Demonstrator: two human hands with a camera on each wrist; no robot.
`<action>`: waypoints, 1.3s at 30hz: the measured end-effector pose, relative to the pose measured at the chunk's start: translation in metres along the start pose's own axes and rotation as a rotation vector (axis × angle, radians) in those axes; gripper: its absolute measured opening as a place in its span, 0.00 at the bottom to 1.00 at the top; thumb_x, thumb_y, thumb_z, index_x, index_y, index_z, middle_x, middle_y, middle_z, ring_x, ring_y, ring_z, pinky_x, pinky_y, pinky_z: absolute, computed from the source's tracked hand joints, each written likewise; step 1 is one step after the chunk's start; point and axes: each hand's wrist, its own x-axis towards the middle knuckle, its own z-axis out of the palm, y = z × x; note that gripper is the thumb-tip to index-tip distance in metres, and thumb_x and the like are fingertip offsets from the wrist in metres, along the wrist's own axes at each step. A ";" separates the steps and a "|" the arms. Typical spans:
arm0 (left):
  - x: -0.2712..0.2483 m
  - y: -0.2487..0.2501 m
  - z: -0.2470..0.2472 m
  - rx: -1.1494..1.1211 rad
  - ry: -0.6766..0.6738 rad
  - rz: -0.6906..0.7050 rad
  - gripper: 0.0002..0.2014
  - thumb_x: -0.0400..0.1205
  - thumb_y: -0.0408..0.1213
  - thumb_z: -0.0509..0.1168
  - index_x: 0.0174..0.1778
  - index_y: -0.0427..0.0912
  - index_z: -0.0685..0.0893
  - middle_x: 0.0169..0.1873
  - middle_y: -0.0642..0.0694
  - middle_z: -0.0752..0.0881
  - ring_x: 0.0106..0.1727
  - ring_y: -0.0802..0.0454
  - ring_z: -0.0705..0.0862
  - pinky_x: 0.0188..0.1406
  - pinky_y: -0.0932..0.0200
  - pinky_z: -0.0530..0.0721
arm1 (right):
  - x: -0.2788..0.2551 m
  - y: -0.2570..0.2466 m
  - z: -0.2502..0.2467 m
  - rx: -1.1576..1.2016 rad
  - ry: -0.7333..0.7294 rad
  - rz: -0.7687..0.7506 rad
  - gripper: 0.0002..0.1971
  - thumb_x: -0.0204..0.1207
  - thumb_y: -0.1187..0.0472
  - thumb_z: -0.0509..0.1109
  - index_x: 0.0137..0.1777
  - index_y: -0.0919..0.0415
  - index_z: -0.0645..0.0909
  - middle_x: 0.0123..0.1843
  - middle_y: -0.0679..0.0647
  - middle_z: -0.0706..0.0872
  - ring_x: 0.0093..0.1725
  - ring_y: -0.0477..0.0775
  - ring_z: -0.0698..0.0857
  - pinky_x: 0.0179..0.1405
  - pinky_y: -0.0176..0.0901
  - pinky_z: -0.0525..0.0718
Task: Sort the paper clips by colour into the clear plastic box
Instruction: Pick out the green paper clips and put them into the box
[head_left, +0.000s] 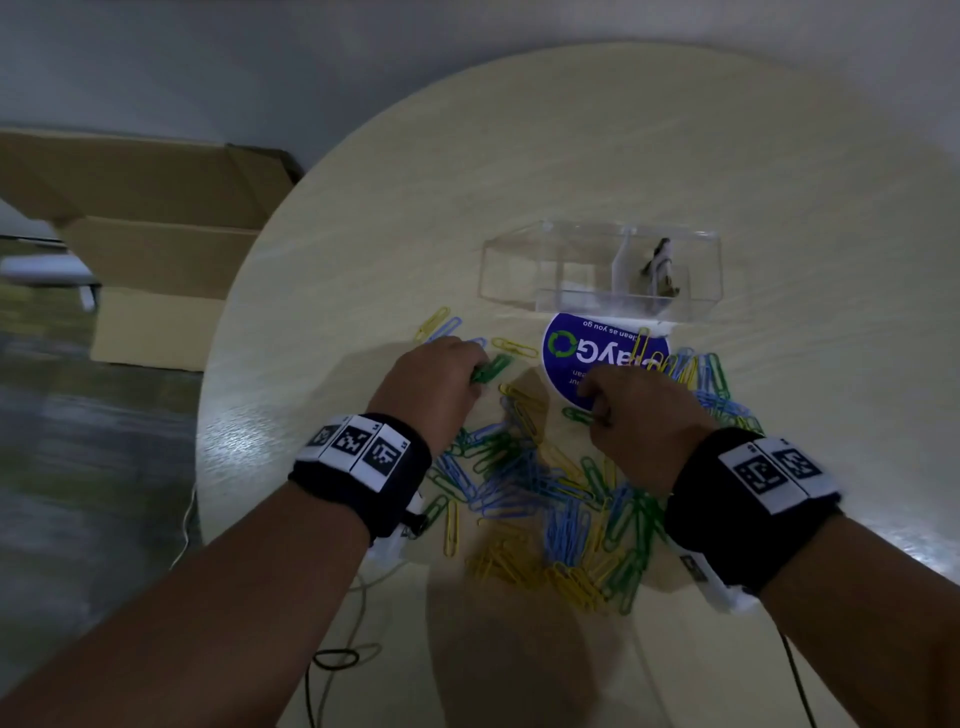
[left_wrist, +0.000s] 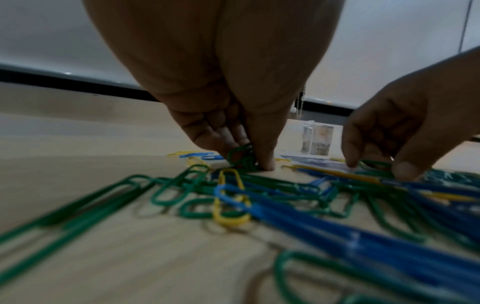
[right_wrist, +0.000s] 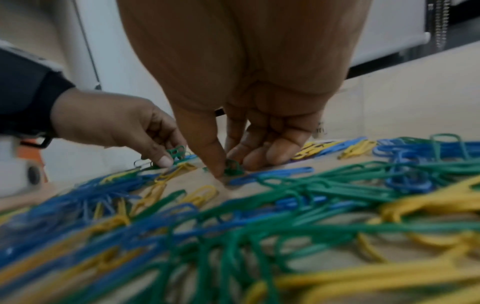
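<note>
Green, blue and yellow paper clips (head_left: 540, 499) are seen heaped and interlocked on the near part of the round wooden table (head_left: 363, 249), so single clips are best drawn off the edge of the heap, where tangling is least. Just beyond the heap, a small bunch of green clips (head_left: 491, 370) is pinched in the left hand (head_left: 434, 384) between thumb and curled fingers. A single green clip (head_left: 577, 414) lying on the table is pinched by the right hand (head_left: 636, 415) between thumb tip and forefinger, the other fingers being curled. One colour is apparently being gathered by both hands; this should be kept up until a fair bunch is held. Past a blue round sticker (head_left: 571, 358), the clear plastic box (head_left: 524, 260) stands well apart. One compartment holds something unclear; no sorted clips are seen inside.
</note>
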 end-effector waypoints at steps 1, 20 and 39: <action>0.001 0.000 0.000 0.006 -0.010 -0.011 0.13 0.81 0.40 0.68 0.61 0.43 0.83 0.54 0.43 0.83 0.57 0.43 0.81 0.51 0.54 0.73 | 0.001 0.001 0.001 -0.001 -0.014 0.012 0.12 0.73 0.61 0.66 0.56 0.51 0.80 0.54 0.56 0.85 0.55 0.63 0.81 0.45 0.43 0.72; -0.016 -0.005 0.004 -0.250 0.213 -0.214 0.12 0.73 0.40 0.76 0.52 0.51 0.89 0.44 0.47 0.90 0.47 0.47 0.88 0.52 0.50 0.85 | 0.019 -0.025 -0.020 0.102 0.163 0.010 0.11 0.75 0.62 0.64 0.54 0.54 0.85 0.57 0.58 0.84 0.55 0.63 0.81 0.50 0.45 0.76; -0.019 -0.010 0.010 -0.151 0.099 -0.268 0.11 0.78 0.37 0.68 0.55 0.45 0.85 0.52 0.40 0.86 0.56 0.38 0.82 0.54 0.49 0.79 | 0.053 -0.052 -0.003 0.174 0.021 0.073 0.07 0.69 0.58 0.73 0.40 0.55 0.76 0.45 0.55 0.82 0.47 0.59 0.79 0.42 0.44 0.73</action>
